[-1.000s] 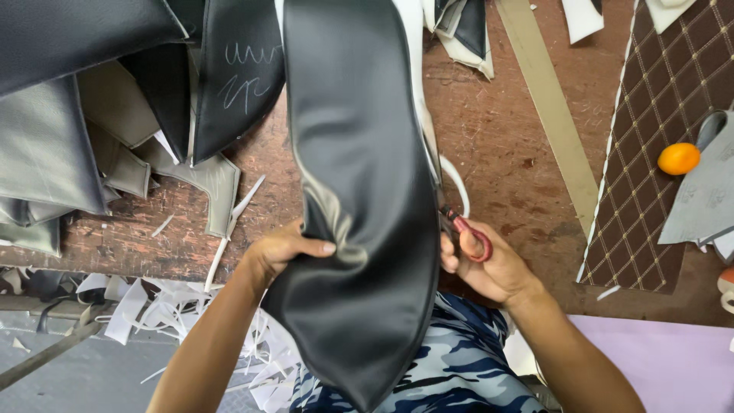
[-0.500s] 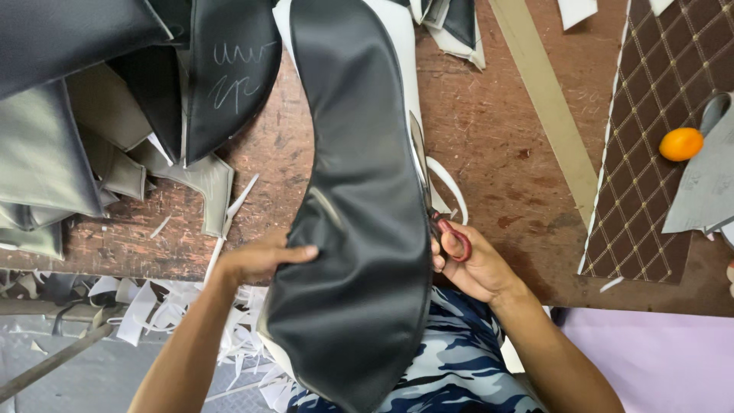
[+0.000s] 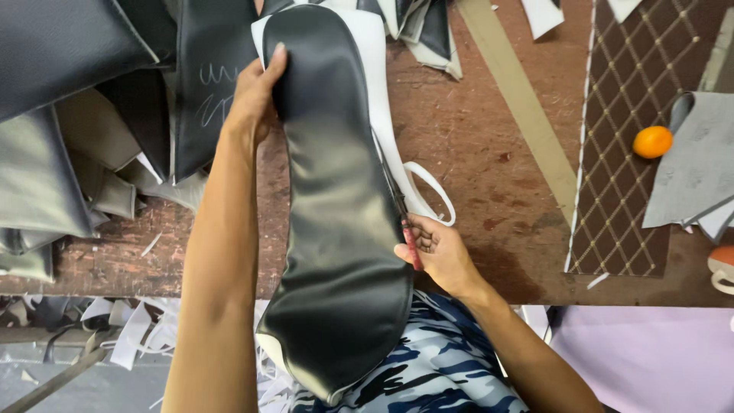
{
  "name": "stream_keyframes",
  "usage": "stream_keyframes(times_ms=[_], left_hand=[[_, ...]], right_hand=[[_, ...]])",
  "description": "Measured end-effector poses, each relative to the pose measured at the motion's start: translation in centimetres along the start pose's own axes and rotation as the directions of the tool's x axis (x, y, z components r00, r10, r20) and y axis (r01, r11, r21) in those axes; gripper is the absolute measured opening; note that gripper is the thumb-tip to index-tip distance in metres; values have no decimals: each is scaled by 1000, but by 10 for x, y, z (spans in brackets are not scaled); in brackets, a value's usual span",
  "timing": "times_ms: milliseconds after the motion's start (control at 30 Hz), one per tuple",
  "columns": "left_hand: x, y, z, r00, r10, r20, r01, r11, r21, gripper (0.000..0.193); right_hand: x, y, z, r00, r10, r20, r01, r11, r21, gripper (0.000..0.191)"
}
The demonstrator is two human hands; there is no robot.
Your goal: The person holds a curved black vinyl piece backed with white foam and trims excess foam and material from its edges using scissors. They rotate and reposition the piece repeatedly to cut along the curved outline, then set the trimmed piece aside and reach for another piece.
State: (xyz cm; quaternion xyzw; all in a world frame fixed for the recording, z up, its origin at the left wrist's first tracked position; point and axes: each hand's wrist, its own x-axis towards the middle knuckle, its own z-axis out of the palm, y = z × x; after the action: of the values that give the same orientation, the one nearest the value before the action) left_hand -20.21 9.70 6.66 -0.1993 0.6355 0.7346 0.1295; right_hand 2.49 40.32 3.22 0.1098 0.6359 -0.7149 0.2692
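Brown worktable (image 3: 489, 153) | left hand (image 3: 256, 95) grips black cover (image 3: 336, 229) top | right hand (image 3: 436, 252) grips red-handled scissors (image 3: 409, 241)

I see a long black leatherette cover (image 3: 336, 229), glossy and rounded at both ends, running lengthwise from twelve o'clock to six o'clock, its near end over the table edge. White backing shows along its three o'clock edge, a cut white strip (image 3: 428, 191) curling off there. Red-handled scissors (image 3: 409, 241) sit against that edge.
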Motion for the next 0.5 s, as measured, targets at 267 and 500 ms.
stream_keyframes(times_ms=[267,500], left_hand=[[-18,84,22,828,352,438,-343,934,-101,61],[-50,163,33,626,661,413,-687,719,-109,10]], right_hand=[[-4,-11,-14,977,-202,68,188,967,169,51],[-9,-31,-27,961,-253,114,203,920,336,65]])
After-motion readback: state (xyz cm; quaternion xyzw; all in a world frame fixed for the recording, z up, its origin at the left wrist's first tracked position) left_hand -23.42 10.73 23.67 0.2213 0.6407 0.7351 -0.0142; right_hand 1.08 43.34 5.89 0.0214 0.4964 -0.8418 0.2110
